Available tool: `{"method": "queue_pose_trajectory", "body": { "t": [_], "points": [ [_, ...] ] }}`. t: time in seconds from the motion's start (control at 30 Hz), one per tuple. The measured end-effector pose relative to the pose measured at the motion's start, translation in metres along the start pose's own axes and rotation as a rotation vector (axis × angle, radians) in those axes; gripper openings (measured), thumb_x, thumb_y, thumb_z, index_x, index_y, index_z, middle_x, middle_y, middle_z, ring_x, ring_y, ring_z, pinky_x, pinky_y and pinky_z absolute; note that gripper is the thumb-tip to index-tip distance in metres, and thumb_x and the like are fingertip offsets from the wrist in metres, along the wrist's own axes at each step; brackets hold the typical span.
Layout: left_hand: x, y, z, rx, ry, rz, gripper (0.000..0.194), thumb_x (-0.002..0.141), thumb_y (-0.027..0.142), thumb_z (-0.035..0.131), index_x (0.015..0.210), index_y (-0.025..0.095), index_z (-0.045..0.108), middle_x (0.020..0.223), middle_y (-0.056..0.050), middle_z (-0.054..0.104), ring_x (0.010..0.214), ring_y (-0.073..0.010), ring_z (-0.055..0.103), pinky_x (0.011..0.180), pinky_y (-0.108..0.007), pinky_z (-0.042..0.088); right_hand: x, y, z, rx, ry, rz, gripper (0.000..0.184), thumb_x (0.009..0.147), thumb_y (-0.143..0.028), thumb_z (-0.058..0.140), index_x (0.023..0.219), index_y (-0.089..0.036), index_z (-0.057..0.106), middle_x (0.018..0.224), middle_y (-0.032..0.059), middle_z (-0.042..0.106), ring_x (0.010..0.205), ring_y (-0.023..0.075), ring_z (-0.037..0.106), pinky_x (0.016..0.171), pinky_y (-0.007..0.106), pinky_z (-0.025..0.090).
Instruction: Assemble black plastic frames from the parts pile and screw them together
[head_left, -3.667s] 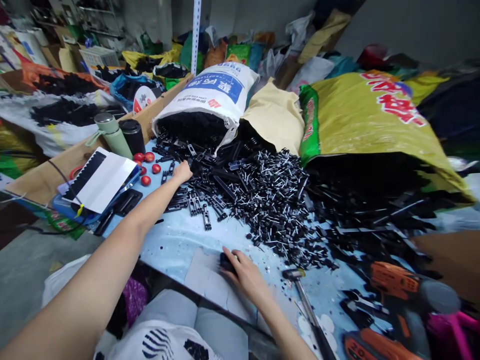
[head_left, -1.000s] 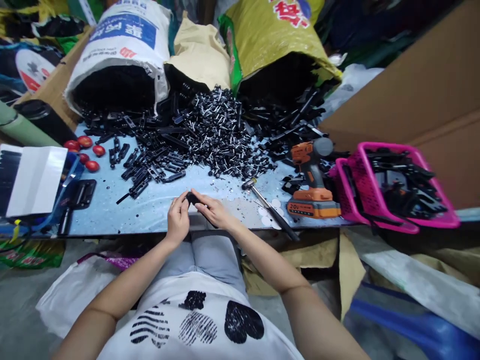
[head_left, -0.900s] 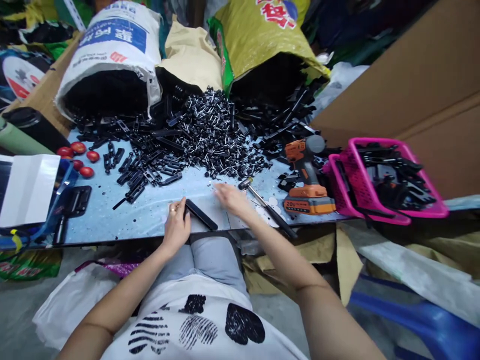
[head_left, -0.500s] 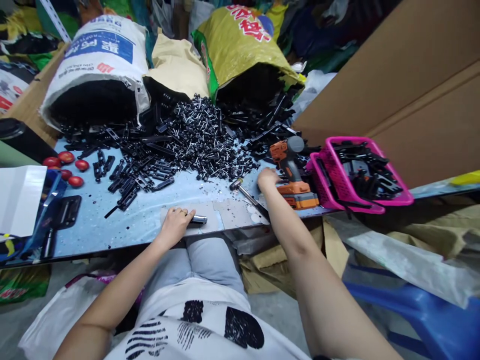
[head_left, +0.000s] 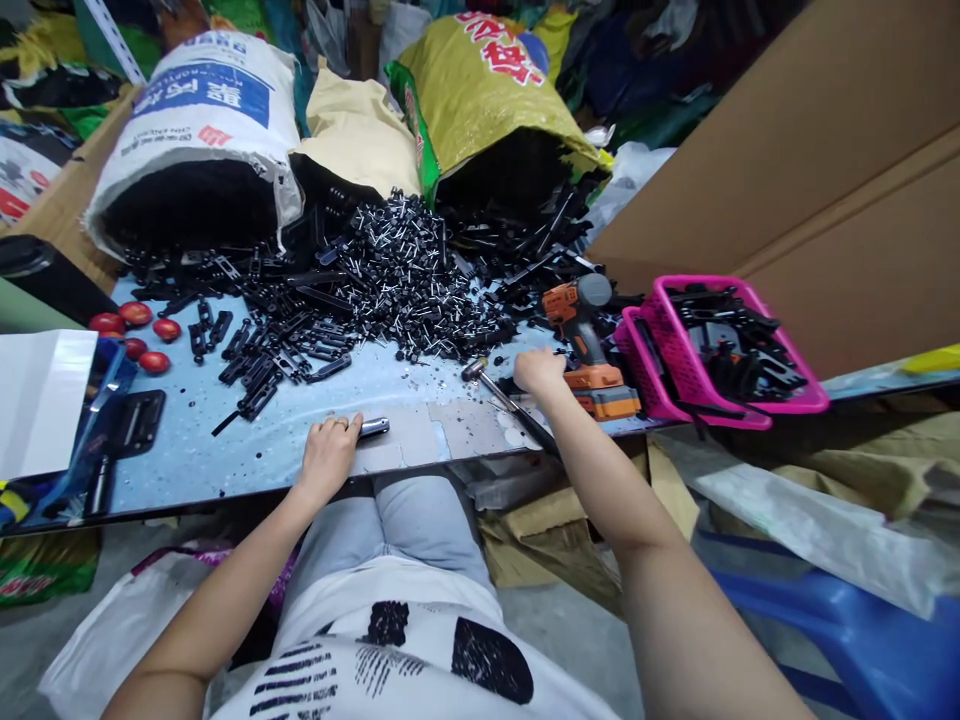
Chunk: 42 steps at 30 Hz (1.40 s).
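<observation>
My left hand [head_left: 330, 455] is closed on a small dark piece with a shiny metal end [head_left: 374, 427], which sticks out to the right above the grey boards [head_left: 405, 435] at the table's front edge. Fingers curled, my right hand [head_left: 540, 370] is low over the table; whatever it holds is hidden. Just below and left of that hand lies a hammer [head_left: 510, 402] with a metal head and black grip. An orange and black cordless drill [head_left: 592, 350] stands right beside it. Ahead, black parts with silver pins [head_left: 409, 285] form a large heap.
Several black strip-shaped parts [head_left: 281, 350] lie at left, near red fruits [head_left: 154, 362]. Behind the heap, a white sack [head_left: 217, 110], a tan sack [head_left: 352, 130] and a yellow sack [head_left: 487, 95] open forward. A pink basket [head_left: 679, 350] of black parts stands right, before cardboard [head_left: 810, 170].
My left hand has moved left with the metal-ended piece. My right hand has shifted slightly right and down, fingers still curled. The hammer's grip has moved a little to the right.
</observation>
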<state>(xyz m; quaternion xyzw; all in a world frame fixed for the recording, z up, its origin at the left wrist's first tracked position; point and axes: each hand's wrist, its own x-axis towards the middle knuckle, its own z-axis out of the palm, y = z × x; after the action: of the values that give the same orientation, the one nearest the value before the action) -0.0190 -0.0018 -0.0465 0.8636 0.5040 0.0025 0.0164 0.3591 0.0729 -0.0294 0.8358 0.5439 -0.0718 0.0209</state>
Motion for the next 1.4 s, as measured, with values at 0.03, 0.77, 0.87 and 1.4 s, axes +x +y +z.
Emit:
{"method": "queue_pose_trajectory", "body": {
  "t": [0.03, 0.77, 0.87, 1.4],
  "points": [
    [0.000, 0.001, 0.001, 0.003, -0.002, 0.000, 0.040, 0.089, 0.012, 0.038, 0.127, 0.016, 0.051, 0.098, -0.014, 0.064, 0.092, -0.0271, 0.057, 0.074, -0.037, 0.038, -0.001, 0.011, 0.002, -0.015, -0.021, -0.001, 0.019, 0.087, -0.019, 0.054, 0.097, -0.006, 0.063, 0.104, 0.0203, 0.062, 0.109, 0.0292, 0.052, 0.090, 0.051, 0.039],
    [0.013, 0.006, 0.007, -0.128, -0.036, 0.126, 0.036, 0.090, 0.030, 0.051, 0.124, 0.018, 0.049, 0.106, -0.010, 0.060, 0.099, -0.0233, 0.054, 0.081, -0.034, 0.040, -0.074, -0.072, -0.008, 0.233, -0.343, -0.903, 0.036, 0.094, -0.044, 0.034, 0.098, -0.017, 0.058, 0.095, 0.0077, 0.065, 0.086, 0.0171, 0.058, 0.075, 0.025, 0.040],
    [0.017, 0.006, 0.009, -0.165, -0.040, 0.148, 0.029, 0.091, 0.029, 0.050, 0.118, 0.018, 0.053, 0.105, -0.009, 0.060, 0.099, -0.0228, 0.054, 0.082, -0.034, 0.041, -0.087, -0.081, 0.002, 0.242, -0.512, -0.878, 0.040, 0.092, -0.049, 0.037, 0.098, -0.015, 0.057, 0.090, 0.0079, 0.066, 0.078, 0.0170, 0.059, 0.068, 0.024, 0.040],
    [0.031, 0.009, -0.011, -0.308, -0.182, 0.258, 0.042, 0.086, 0.049, 0.047, 0.117, 0.019, 0.048, 0.107, -0.009, 0.056, 0.103, -0.0251, 0.051, 0.087, -0.037, 0.039, -0.139, -0.101, 0.024, -0.227, -0.258, -1.009, 0.045, 0.092, -0.056, 0.030, 0.103, -0.021, 0.056, 0.091, 0.0070, 0.065, 0.072, 0.0192, 0.064, 0.054, 0.024, 0.030]
  ]
}}
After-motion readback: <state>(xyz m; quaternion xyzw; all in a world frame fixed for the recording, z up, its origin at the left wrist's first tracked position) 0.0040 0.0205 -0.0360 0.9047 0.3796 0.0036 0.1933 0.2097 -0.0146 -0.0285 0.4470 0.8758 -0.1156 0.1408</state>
